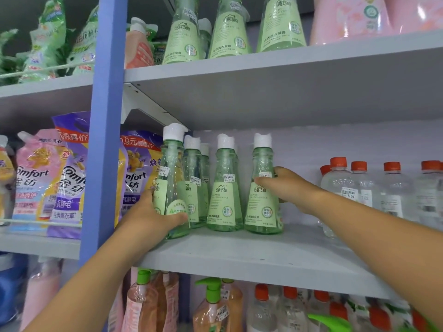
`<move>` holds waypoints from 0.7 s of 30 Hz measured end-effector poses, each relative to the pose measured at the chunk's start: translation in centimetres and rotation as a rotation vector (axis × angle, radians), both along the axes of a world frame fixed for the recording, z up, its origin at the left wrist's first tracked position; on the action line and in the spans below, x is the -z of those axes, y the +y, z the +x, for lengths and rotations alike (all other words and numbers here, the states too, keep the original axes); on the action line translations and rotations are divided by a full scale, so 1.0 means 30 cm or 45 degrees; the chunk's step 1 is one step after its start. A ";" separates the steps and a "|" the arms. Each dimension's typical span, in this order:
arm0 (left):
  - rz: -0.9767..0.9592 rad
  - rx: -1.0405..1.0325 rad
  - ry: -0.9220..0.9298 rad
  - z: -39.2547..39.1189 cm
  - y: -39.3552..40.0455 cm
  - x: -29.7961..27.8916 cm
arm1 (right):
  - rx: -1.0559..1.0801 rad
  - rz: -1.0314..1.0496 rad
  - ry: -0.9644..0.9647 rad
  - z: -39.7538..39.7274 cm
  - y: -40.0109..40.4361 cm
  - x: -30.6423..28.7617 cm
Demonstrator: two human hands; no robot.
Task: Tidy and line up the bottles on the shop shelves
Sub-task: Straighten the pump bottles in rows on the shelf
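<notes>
Middle grey shelf board (239, 255), right of a blue upright post (105, 130): a row of pale green, translucent, cone-shaped plastic bottles with white flip caps and light green labels, each bearing a small white price sticker. Leftmost green bottle (171, 185): nearest the shelf's front edge, tilted slightly, with the left hand (153, 216) wrapped round its lower body, thumb across the front near the base. Behind it, two more bottles of the same kind (195, 185) stand upright, partly hidden. Centre green bottle (224, 188): upright, untouched, just beside its neighbours. Rightmost green bottle (262, 188): upright, gripped at mid-height by the right hand (287, 188), fingers curled round the front over the label top and the thumb behind. Further right on the same board, well apart from the green row: clear plastic bottles with orange-red screw caps (359, 188). Shelf above: more of the green cone bottles (230, 32) beside pink containers (354, 17). Shelf below: peach-coloured pump bottles with green heads (213, 305) and more orange-capped clear bottles. Left bay, beyond the post: pink and purple soft refill pouches marked "Comfort" (64, 178).
</notes>
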State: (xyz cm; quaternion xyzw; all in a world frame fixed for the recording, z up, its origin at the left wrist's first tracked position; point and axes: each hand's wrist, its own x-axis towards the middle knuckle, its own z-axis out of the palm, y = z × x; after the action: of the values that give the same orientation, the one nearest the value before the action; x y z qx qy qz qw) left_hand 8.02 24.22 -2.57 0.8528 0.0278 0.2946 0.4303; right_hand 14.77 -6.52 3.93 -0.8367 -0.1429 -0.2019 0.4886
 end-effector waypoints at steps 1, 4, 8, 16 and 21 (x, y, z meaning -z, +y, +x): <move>0.000 0.007 0.001 0.000 0.000 0.000 | -0.003 0.000 0.003 0.000 -0.003 -0.003; -0.008 0.026 -0.001 -0.001 0.000 0.001 | -0.008 -0.004 0.005 -0.002 -0.009 -0.006; -0.066 0.056 -0.012 0.006 0.006 0.002 | -0.043 0.036 0.060 -0.005 -0.014 -0.003; -0.075 0.027 0.047 0.023 -0.018 -0.006 | 0.003 0.018 0.051 -0.001 -0.014 0.006; -0.067 0.049 0.008 0.020 -0.003 -0.003 | -0.006 0.040 0.065 -0.001 -0.016 0.007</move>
State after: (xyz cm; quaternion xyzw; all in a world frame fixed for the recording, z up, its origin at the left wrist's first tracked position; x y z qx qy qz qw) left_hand 8.62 24.14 -2.49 0.8424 0.0205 0.2828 0.4582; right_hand 14.75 -7.00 3.71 -0.8336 -0.1291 -0.1814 0.5056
